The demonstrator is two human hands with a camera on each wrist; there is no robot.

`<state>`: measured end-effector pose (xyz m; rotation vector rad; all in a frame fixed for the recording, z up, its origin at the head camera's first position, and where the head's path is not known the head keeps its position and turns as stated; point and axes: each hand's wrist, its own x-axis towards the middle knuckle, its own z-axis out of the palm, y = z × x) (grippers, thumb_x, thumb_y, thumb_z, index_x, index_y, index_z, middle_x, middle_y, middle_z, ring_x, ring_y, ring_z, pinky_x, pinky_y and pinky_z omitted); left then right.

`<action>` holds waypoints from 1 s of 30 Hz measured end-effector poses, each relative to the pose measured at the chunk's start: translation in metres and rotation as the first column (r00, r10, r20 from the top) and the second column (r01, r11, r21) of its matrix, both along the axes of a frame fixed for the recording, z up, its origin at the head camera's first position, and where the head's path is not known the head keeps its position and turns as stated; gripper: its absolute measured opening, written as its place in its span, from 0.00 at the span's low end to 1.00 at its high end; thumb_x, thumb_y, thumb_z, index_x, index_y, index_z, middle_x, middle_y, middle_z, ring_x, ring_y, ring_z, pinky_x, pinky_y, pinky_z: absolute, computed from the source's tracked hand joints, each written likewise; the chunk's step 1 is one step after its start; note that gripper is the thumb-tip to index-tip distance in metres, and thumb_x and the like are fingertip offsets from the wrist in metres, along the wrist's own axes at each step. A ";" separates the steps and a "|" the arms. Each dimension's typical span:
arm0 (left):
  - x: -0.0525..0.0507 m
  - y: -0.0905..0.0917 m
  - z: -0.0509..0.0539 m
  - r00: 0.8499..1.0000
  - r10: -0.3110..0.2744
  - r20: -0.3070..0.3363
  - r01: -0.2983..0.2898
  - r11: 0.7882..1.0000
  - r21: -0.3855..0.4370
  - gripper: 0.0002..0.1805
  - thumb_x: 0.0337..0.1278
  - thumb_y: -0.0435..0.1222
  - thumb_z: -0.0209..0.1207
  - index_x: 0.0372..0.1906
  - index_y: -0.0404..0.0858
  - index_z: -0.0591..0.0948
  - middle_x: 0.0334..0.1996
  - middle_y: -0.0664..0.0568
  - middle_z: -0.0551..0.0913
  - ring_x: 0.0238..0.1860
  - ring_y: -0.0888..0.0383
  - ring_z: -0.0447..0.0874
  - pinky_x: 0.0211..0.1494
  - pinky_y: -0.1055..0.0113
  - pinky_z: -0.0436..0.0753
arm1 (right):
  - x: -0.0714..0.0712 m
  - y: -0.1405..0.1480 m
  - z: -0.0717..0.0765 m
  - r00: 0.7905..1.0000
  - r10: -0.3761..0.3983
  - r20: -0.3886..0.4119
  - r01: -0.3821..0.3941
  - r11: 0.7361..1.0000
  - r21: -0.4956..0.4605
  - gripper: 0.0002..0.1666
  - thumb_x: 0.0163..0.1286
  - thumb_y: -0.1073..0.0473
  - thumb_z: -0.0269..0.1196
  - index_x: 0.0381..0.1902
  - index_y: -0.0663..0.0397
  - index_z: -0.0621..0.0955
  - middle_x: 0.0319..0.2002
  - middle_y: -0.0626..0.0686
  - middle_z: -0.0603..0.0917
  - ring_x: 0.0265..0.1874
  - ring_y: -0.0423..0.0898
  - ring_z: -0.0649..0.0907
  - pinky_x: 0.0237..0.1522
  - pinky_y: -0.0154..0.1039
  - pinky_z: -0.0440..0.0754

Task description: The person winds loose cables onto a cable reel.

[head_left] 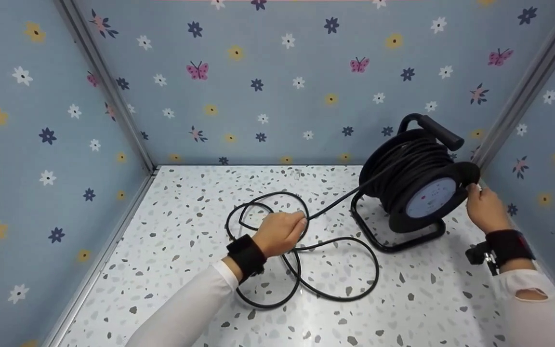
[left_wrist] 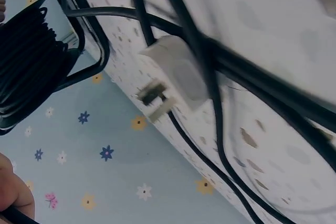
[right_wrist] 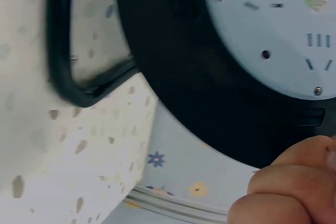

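Observation:
A black cable reel [head_left: 417,168] with a pale socket face [head_left: 430,197] stands tilted on its tubular frame [head_left: 378,243] at the right. My right hand [head_left: 487,209] grips it at the edge of the front disc; the exact part inside the fingers is hidden. In the right wrist view, the curled fingers [right_wrist: 289,192] lie against the disc's rim. My left hand [head_left: 280,233] holds the black cable [head_left: 337,200], which runs taut from it up to the reel. Loose loops of that cable lie below and around the left hand. A white plug [left_wrist: 181,74] shows among them in the left wrist view.
Flowered blue panels [head_left: 277,86] close off the back and both sides. The reel stands near the back right corner, its carrying handle [head_left: 441,132] uppermost. A speckled white surface [head_left: 186,193] lies under everything.

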<state>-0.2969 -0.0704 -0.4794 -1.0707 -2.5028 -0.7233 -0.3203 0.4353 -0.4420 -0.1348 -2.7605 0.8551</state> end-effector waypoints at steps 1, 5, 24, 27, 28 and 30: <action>-0.001 0.005 0.001 1.000 0.002 0.007 -0.002 1.000 -0.003 0.18 0.82 0.37 0.47 0.28 0.40 0.71 0.19 0.62 0.60 0.20 0.60 0.63 0.27 0.64 0.66 | 0.000 0.001 -0.004 1.000 -0.002 0.005 0.002 1.000 0.002 0.32 0.89 0.50 0.32 0.24 0.56 0.67 0.26 0.61 0.71 0.27 0.60 0.74 0.37 0.54 0.71; -0.004 0.025 0.004 0.998 0.026 0.053 -0.025 0.999 -0.024 0.18 0.84 0.38 0.45 0.29 0.40 0.72 0.19 0.61 0.61 0.21 0.58 0.65 0.29 0.62 0.69 | -0.001 0.003 -0.021 0.999 0.011 0.042 -0.010 1.000 -0.007 0.36 0.89 0.49 0.31 0.30 0.68 0.72 0.35 0.73 0.76 0.36 0.72 0.79 0.45 0.66 0.76; -0.017 0.102 0.007 0.982 0.054 0.180 -0.051 0.999 -0.019 0.19 0.88 0.41 0.42 0.32 0.43 0.71 0.20 0.60 0.62 0.24 0.57 0.67 0.33 0.64 0.67 | 0.013 -0.015 -0.059 0.968 0.112 0.226 -0.129 0.990 0.063 0.42 0.90 0.48 0.31 0.54 0.86 0.77 0.47 0.84 0.80 0.47 0.81 0.82 0.51 0.72 0.77; -0.018 0.112 0.008 0.980 0.069 0.185 -0.067 0.998 -0.017 0.19 0.88 0.42 0.42 0.33 0.43 0.72 0.20 0.60 0.63 0.24 0.57 0.69 0.32 0.64 0.68 | 0.015 -0.022 -0.062 0.966 0.112 0.234 -0.132 0.989 0.072 0.41 0.90 0.48 0.33 0.50 0.82 0.78 0.48 0.83 0.81 0.51 0.83 0.82 0.52 0.73 0.78; -0.019 0.116 0.008 0.979 0.071 0.190 -0.069 0.997 -0.017 0.19 0.88 0.42 0.41 0.34 0.43 0.73 0.20 0.59 0.63 0.24 0.57 0.70 0.31 0.64 0.68 | 0.016 -0.024 -0.063 0.965 0.116 0.236 -0.136 0.988 0.070 0.40 0.90 0.47 0.33 0.48 0.80 0.79 0.48 0.83 0.82 0.51 0.82 0.82 0.53 0.72 0.78; -0.020 0.122 0.009 0.977 0.072 0.200 -0.071 0.997 -0.014 0.18 0.88 0.42 0.41 0.35 0.43 0.74 0.20 0.59 0.66 0.24 0.56 0.72 0.31 0.64 0.69 | 0.017 -0.027 -0.066 0.961 0.132 0.242 -0.154 0.986 0.071 0.39 0.90 0.46 0.34 0.46 0.77 0.80 0.49 0.82 0.82 0.53 0.83 0.81 0.55 0.73 0.77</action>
